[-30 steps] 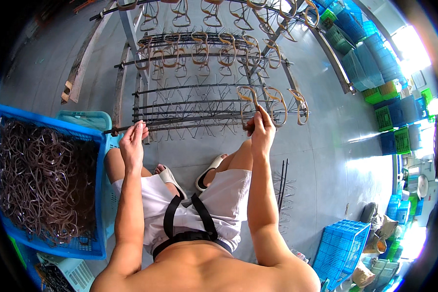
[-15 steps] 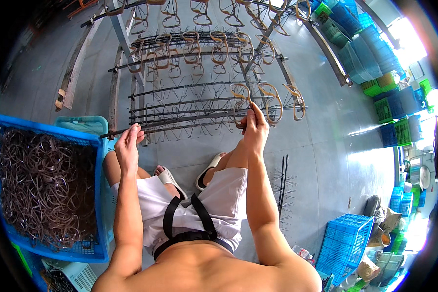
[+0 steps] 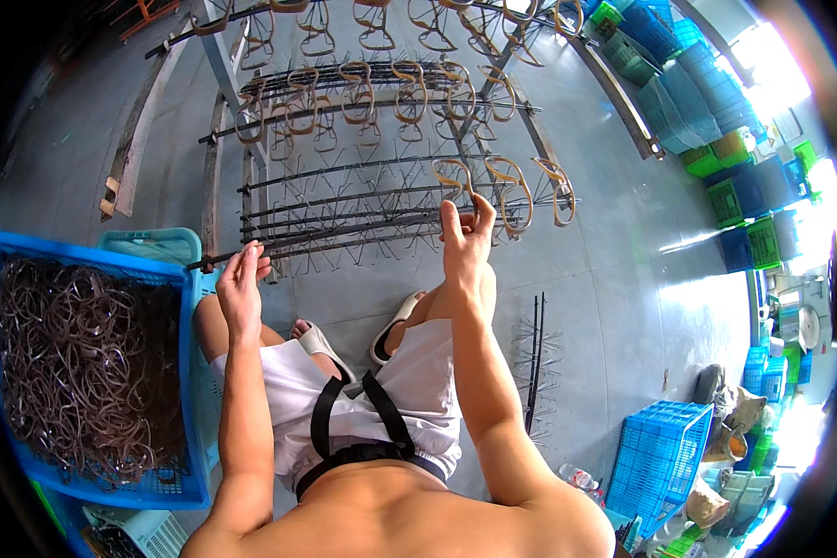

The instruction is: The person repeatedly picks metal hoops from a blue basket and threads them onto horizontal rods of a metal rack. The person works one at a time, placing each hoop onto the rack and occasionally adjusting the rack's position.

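Across the lower front of a rack runs a dark rod (image 3: 344, 234) set with thin wire prongs. My left hand (image 3: 241, 293) is closed near the rod's left end, fingertips pinched together on it. Brown figure-eight-shaped frames (image 3: 510, 193) hang at the rod's right part. The leftmost brown frame (image 3: 453, 169) has its lower end hidden by my right hand (image 3: 468, 244), whose thumb and fingers are bent round it. To my left, a blue crate (image 3: 193, 391) holds a tangled heap of dark brown curved pieces (image 3: 74, 363).
More rods with hanging brown frames (image 3: 356, 93) fill the metal rack (image 3: 221, 70) ahead. A prong-studded rod (image 3: 536, 363) lies on the floor to my right. Beyond it stands a blue crate (image 3: 660, 465), with stacked crates (image 3: 753, 200) along the right side. A pale basket (image 3: 149, 535) is at lower left.
My right hand has shifted slightly left and its thumb has come up beside the leftmost frame, whose lower end is now covered. My left hand stays at the rod's left end.
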The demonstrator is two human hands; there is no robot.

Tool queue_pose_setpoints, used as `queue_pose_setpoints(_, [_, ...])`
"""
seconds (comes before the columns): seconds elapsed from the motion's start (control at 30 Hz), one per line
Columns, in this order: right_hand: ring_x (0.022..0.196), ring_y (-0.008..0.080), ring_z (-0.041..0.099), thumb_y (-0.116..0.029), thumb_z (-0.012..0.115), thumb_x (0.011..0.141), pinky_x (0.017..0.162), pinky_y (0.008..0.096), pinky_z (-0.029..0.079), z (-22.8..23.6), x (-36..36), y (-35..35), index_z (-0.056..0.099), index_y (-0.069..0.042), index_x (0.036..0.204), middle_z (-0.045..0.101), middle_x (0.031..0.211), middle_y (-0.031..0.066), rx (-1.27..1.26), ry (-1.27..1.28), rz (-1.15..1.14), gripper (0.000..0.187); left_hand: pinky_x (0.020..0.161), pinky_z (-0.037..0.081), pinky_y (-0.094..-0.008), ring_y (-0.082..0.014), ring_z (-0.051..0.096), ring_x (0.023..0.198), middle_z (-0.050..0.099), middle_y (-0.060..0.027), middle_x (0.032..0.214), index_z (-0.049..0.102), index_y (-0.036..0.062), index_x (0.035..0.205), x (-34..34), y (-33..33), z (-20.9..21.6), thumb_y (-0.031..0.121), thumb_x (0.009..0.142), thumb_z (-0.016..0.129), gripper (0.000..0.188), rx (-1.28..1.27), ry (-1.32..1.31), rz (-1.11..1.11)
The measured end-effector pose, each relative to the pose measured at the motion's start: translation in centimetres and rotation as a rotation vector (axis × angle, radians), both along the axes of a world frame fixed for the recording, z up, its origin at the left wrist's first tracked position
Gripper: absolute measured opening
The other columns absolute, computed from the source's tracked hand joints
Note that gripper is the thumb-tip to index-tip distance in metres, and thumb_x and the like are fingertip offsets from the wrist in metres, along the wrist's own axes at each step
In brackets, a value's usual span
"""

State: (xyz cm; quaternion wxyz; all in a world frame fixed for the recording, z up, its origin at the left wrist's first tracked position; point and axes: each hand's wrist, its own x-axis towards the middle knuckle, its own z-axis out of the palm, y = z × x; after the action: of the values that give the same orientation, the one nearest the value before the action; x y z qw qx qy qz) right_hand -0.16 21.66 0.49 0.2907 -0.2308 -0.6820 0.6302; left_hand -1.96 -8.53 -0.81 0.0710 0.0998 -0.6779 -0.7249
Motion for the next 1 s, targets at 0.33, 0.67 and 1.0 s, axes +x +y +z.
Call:
queue_pose_setpoints(0.33, [0.062,0.0126,0.054,-0.032,0.072,0.08,0.058,0.0276,0.046,-0.7,-0.9,0.6,0.046,-0.009,0.121,0.057,0.069,0.0062,0.407,-0.086,-0.111,0.054,0.069,0.052,-0.0236,-0.0123,0.063,0.081,0.065,-0.0099,0.103,0.06,-0.0001,0.112,-0.3,-0.7,-1.0,0.023,0.092,0.057,0.031,0.026,0.021,-0.044])
queue_pose_setpoints(0.67, [0.084,0.0149,0.054,-0.026,0.058,0.09,0.073,0.026,0.045,-1.1,2.4,3.9,0.049,-0.004,0.121,0.056,0.098,0.0072,0.152,-0.128,0.145,0.04,0.074,0.05,-0.0384,-0.0293,0.061,0.079,0.062,-0.0141,0.088,0.059,0.0023,0.1,5.3,-15.8,-1.1,0.011,0.081,0.062,0.021,-0.859,0.111,0.46])
queue_pose_setpoints(1.0, [0.078,0.0169,0.055,0.003,0.058,0.082,0.073,0.0278,0.046,2.6,4.8,-19.3,0.055,0.001,0.113,0.055,0.09,0.0096,0.391,0.015,0.87,0.031,0.08,0.047,-0.0461,-0.0384,0.059,0.094,0.06,-0.0223,0.101,0.06,0.0043,0.103,3.3,-22.1,-2.6,0.03,0.081,0.063,0.034,-1.115,-0.492,0.066])
